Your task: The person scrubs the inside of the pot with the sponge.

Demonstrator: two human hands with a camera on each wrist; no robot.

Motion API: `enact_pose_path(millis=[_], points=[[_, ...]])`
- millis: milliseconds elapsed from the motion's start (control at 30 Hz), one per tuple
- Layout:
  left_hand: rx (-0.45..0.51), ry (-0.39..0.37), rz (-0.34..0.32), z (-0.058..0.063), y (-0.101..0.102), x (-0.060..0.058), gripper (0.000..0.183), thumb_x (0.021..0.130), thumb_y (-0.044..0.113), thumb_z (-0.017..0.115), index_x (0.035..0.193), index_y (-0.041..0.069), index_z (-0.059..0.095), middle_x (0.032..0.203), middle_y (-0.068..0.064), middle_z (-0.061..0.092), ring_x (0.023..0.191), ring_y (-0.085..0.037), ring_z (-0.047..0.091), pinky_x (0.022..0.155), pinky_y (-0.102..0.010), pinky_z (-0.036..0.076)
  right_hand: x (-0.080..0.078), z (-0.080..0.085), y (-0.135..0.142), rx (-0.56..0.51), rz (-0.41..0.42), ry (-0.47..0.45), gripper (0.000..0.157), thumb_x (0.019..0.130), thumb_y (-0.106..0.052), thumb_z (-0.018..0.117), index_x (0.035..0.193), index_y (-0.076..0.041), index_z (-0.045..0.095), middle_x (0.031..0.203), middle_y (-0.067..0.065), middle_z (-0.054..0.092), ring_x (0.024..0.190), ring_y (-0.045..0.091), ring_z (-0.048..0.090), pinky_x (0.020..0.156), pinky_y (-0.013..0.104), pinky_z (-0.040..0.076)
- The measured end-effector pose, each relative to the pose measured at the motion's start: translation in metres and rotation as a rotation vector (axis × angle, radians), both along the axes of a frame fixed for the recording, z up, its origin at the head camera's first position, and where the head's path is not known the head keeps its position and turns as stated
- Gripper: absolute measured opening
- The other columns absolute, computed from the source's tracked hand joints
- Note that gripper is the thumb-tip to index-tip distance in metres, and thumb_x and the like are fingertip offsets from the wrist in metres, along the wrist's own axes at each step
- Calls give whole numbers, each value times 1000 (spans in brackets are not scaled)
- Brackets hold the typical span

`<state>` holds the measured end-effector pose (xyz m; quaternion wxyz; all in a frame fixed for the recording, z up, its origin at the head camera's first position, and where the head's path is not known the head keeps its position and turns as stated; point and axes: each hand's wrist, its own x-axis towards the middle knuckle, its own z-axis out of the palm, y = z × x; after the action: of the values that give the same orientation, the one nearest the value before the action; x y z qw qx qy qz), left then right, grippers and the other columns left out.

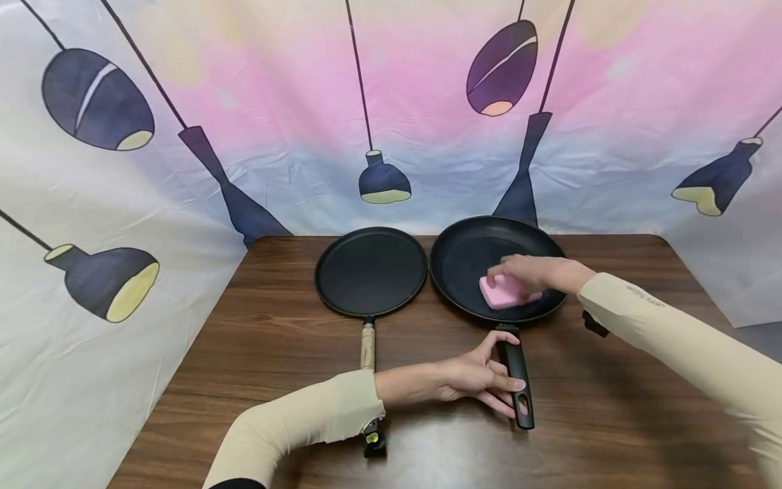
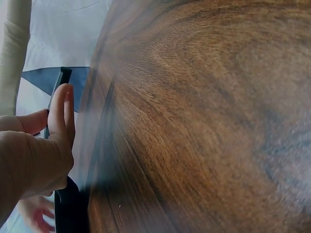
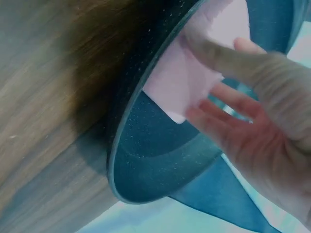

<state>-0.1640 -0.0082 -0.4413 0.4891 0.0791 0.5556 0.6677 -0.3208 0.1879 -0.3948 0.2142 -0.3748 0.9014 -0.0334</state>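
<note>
A black frying pan (image 1: 455, 272) lies on the wooden table, its handle (image 1: 518, 370) pointing toward me. My left hand (image 1: 473, 380) grips that handle, thumb on top and fingers at its left side and underneath; the left wrist view shows the handle (image 2: 64, 75) between thumb and fingers. Inside the pan, my right hand (image 1: 524, 270) holds a pink sponge (image 1: 502, 291) against the near part of the bottom. In the right wrist view, thumb and fingers pinch the flat sponge (image 3: 170, 87) just inside the pan's rim (image 3: 114, 165).
Left of the frying pan sits a flat black griddle pan (image 1: 371, 272), rims close together. Its wooden handle (image 1: 368, 346) runs toward me, partly under my left forearm. A printed cloth (image 1: 293, 136) with lamp pictures hangs behind the table (image 1: 275, 339).
</note>
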Motion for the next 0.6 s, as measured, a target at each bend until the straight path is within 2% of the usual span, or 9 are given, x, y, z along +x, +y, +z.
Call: enact_pose_path(millis=[67, 133, 233, 333, 400, 467, 600], points=[[5, 3, 7, 1, 0, 0, 56, 101, -4, 57, 134, 35, 34, 101, -12, 66, 120, -58, 58, 94, -54, 60, -14, -1, -7, -16, -20, 57, 52, 80, 6, 81, 119, -20, 60, 120, 20, 58, 101, 33, 55, 83, 43, 54], [8, 5, 14, 1, -1, 1, 56, 101, -4, 57, 134, 35, 34, 101, -12, 66, 120, -58, 57, 94, -54, 60, -30, -2, -13, -32, -76, 89, 50, 82, 7, 78, 122, -17, 59, 121, 23, 57, 102, 34, 55, 85, 45, 53], [13, 1, 25, -1, 0, 3, 56, 101, -5, 57, 133, 36, 34, 101, -12, 66, 121, -60, 55, 94, -54, 60, -49, -3, -18, -40, -195, 97, 49, 88, 7, 72, 130, -11, 55, 123, 26, 56, 104, 37, 53, 87, 49, 52], [16, -1, 28, -3, 1, 4, 56, 101, -5, 57, 132, 35, 34, 99, -11, 65, 121, -62, 54, 94, -54, 59, -61, -4, -21, -6, -296, 96, 51, 91, 5, 68, 136, -9, 50, 123, 27, 55, 104, 37, 52, 90, 50, 50], [18, 4, 33, -4, 1, 4, 55, 101, -5, 57, 131, 35, 34, 99, -11, 65, 121, -63, 53, 93, -54, 59, -62, -3, -21, 24, -319, 94, 51, 91, 5, 69, 136, -9, 50, 122, 26, 57, 103, 36, 53, 89, 49, 51], [14, 6, 36, -4, 2, 4, 55, 101, -5, 57, 132, 35, 34, 98, -11, 65, 120, -62, 54, 94, -55, 59, -59, -2, -20, 45, -306, 79, 52, 90, 5, 71, 135, -11, 51, 120, 24, 58, 100, 35, 53, 85, 46, 51], [-3, 12, 37, -4, 3, 2, 57, 101, -5, 57, 134, 35, 34, 98, -11, 65, 119, -60, 56, 95, -57, 58, -35, 1, -13, 84, -170, 59, 53, 83, 7, 78, 125, -15, 54, 112, 19, 59, 93, 30, 54, 76, 39, 52]])
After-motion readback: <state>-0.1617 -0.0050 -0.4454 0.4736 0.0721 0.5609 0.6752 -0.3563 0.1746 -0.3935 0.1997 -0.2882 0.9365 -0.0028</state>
